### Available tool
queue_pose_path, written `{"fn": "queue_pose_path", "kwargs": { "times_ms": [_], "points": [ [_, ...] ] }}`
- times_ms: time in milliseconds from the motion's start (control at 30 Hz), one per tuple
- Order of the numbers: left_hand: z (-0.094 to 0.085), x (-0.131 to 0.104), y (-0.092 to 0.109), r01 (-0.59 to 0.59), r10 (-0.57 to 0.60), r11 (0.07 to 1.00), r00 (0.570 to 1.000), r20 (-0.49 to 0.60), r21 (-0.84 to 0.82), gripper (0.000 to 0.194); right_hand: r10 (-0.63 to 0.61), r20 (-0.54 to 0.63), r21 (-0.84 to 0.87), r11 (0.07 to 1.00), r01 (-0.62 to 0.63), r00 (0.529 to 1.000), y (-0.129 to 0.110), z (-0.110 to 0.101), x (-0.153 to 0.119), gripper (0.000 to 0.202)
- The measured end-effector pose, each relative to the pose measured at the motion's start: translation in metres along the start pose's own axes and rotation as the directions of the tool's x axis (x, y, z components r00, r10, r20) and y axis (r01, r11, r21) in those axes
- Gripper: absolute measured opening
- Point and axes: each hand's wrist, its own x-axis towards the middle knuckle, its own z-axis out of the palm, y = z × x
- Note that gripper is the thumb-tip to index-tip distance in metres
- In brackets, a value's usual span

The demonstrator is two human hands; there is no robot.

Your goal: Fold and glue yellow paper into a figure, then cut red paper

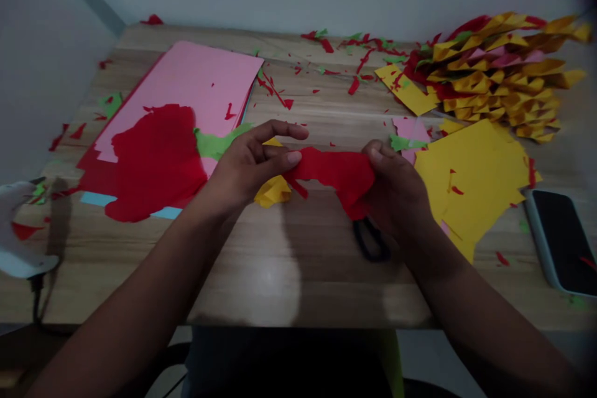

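Note:
A piece of red paper [333, 169] with uneven edges is stretched between my two hands above the table. My left hand [252, 165] pinches its left end with the thumb, while one finger reaches out above it. At the other end my right hand [396, 183] grips the paper, which bends downward there. Below the right hand a dark loop, perhaps a scissors handle [370, 242], shows on the table; the rest of it is hidden. Just beyond my left hand lies a crumpled yellow paper piece [273, 191].
Pink sheets [200, 78] and a large torn red paper [153, 165] lie at left. Yellow sheets [471, 174], a folded yellow paper construction [504, 87] and a phone [562, 239] are at right. Scraps litter the table [252, 280]. A white device [21, 230] stands far left.

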Motion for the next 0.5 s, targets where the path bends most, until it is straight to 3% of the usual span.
{"fn": "queue_pose_path", "kwargs": {
  "times_ms": [167, 500],
  "points": [
    [0.0052, 0.0016, 0.0001, 0.018, -0.018, 1.0, 1.0, 0.013, 0.011, 0.035, -0.038, -0.093, 0.023, 0.999, 0.04, 0.995, -0.0005, -0.0032, 0.0024, 0.03],
    [0.0079, 0.0043, -0.0076, 0.017, -0.017, 0.999, 1.0, 0.004, 0.043, 0.039, 0.065, -0.197, 0.284, 0.959, -0.007, 0.978, -0.0044, 0.0006, 0.0032, 0.019]
  ]
}}
